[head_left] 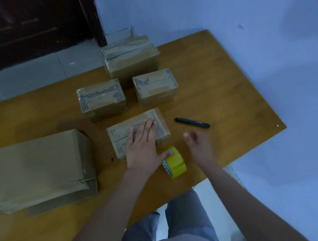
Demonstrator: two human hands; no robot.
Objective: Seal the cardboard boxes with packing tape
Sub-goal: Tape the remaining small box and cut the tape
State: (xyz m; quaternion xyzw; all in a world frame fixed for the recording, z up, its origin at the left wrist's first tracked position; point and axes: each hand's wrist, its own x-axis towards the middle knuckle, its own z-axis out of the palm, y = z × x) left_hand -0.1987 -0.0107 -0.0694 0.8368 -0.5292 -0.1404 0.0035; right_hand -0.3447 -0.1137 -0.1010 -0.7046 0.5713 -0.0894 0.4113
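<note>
A small cardboard box [119, 131] with printed flaps lies near the table's front edge. My left hand [142, 144] presses flat on its top with straight fingers, and its thumb touches the yellow tape roll [174, 162] standing just in front of the box. My right hand [196, 142] hovers right of the roll, fingers relaxed and holding nothing. Two more small boxes [102, 100] [155, 87] sit behind, and a taller box [132, 63] stands at the far edge. A large plain box [39, 168] lies at the left.
A black marker [192, 122] lies on the wooden table [221, 92] right of the near box. The table's right edge runs diagonally close to my right arm. A blue wall is at the right, and a dark door at the back left.
</note>
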